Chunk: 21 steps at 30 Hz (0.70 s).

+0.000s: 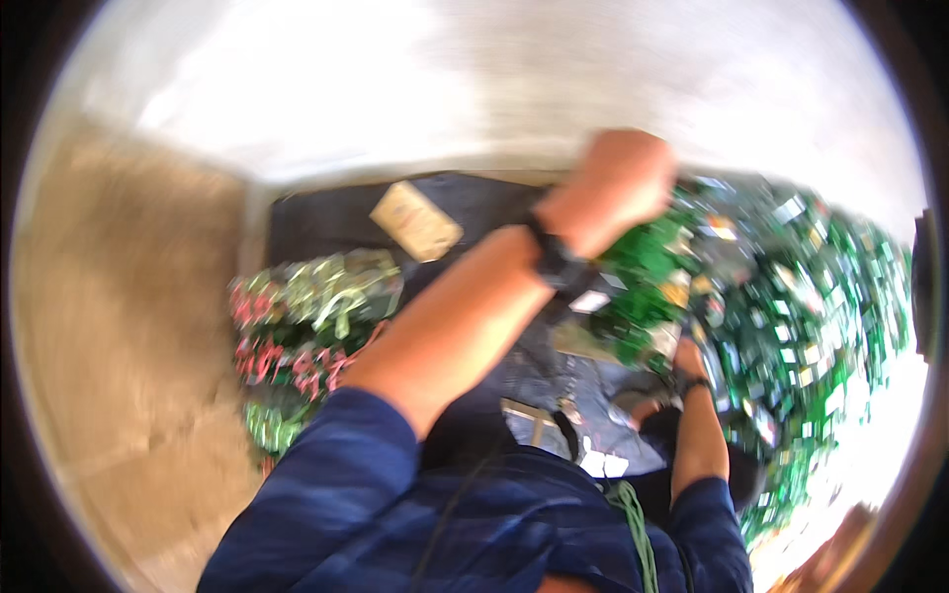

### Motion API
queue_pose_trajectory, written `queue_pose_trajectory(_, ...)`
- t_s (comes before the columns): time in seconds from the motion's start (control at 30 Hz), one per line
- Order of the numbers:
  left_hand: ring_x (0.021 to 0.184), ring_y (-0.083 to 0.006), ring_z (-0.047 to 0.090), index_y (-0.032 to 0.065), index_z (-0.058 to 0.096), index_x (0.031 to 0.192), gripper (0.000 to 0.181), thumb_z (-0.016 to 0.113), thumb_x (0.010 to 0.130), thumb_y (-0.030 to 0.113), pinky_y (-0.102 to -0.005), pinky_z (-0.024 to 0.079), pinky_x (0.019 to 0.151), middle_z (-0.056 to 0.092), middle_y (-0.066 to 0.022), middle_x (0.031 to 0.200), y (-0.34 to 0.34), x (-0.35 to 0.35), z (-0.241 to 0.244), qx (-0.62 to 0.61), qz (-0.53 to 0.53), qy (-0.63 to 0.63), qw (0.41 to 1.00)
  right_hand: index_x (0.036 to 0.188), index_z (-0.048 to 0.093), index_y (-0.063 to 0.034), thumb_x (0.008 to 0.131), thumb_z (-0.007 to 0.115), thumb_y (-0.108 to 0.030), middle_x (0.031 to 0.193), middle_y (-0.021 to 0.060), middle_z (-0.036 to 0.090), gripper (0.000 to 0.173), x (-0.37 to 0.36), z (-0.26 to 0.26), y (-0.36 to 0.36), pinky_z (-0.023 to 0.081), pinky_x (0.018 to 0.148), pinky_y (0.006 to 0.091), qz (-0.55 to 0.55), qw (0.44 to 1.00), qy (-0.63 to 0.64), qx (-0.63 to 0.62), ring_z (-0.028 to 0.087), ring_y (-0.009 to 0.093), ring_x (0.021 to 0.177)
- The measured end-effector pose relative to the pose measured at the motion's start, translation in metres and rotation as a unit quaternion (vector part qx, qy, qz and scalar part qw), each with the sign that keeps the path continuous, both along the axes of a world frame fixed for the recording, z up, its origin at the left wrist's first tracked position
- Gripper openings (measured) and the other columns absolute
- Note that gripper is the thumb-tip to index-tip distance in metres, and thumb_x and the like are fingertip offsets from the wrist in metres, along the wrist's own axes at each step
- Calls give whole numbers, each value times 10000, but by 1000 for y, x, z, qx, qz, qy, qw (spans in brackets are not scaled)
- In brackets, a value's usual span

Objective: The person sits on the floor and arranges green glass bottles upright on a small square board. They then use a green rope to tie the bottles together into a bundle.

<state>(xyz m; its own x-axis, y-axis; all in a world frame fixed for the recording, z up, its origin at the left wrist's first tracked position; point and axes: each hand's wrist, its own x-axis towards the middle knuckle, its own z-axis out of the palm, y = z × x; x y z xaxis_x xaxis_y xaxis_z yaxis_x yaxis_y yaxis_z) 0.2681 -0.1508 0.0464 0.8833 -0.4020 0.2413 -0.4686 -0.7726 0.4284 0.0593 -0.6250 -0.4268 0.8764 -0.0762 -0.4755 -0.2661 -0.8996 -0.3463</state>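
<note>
My left hand [630, 174] is raised across the middle of the view, blurred, with its fingers curled and mostly hidden from me. A black band or watch [552, 256] circles that wrist. Below it lies a clump of bright green, shiny pieces [641, 274], apparently glass or plastic. My right hand [689, 359] is low, at the near edge of a large heap of glittering green pieces [786, 319]. Its fingers are too small and blurred to make out, and so is anything in them.
On the left, a pile of shiny pink and pale green items [319, 319] lies beside a tan wall [133, 296]. A piece of cardboard [417, 222] rests on a dark sheet [319, 222]. A green cord [634, 526] hangs by my waist. My foot [641, 408] is near the heap.
</note>
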Motion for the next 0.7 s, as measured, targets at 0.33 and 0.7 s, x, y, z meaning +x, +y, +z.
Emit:
queue_pose_trajectory(0.33, 904, -370, 747, 87, 772, 983, 165, 715, 958, 240, -459, 580, 777, 778, -144, 937, -16, -3, 26, 84, 22, 81, 993, 1347, 688, 10, 814, 825, -230, 1169, 216, 763, 600, 12, 12, 42, 597, 884, 411, -336, 920, 62, 192, 753, 319, 1037)
queue_pose_trajectory(0.7, 888, -391, 743, 67, 774, 987, 181, 726, 958, 239, -472, 576, 771, 774, -158, 927, -22, -4, 25, 106, 37, 91, 990, 1293, 634, 97, 904, 792, -242, 976, 165, 764, 539, 36, -36, 48, 578, 711, 416, -403, 838, 71, 360, 751, 248, 829)
